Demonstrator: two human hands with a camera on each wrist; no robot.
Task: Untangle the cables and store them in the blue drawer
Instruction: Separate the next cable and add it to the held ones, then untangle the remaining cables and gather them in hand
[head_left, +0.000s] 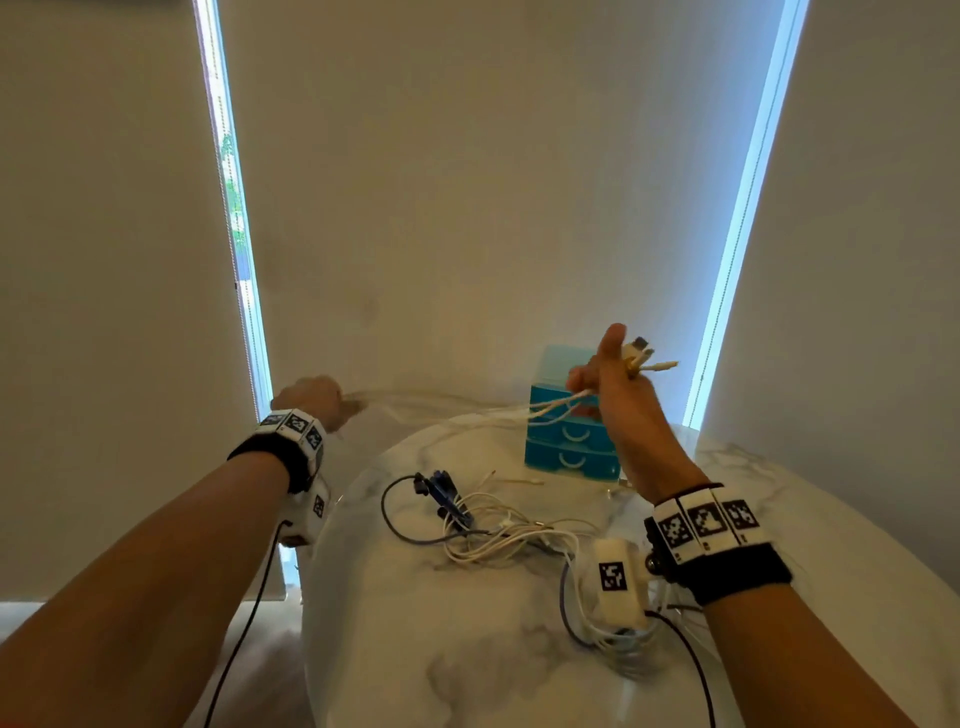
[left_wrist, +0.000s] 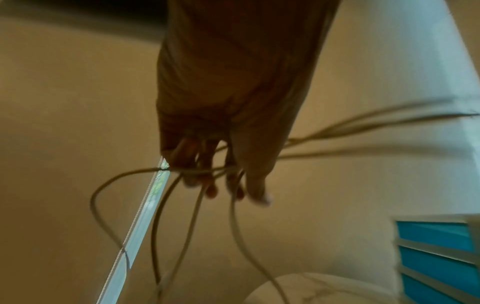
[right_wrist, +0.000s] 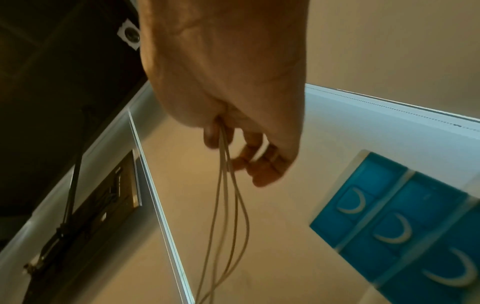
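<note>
- Right hand (head_left: 618, 384) is clenching the plug ends of the white cables (head_left: 467, 415) — raised before the blue drawer unit (head_left: 566, 452).
- Left hand (head_left: 317, 400) is gripping their far-left loops.
- A tangle (head_left: 493, 530) is lying on the surface (head_left: 467, 649).

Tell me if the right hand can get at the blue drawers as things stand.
Probably not yet. The right hand sits just in front of the drawers, but it grips white cables stretched to the left hand, so it has no free fingers.

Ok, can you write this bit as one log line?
left hand: holds white cables | right hand: holds plug ends | drawers: closed | tangle: on table
</note>
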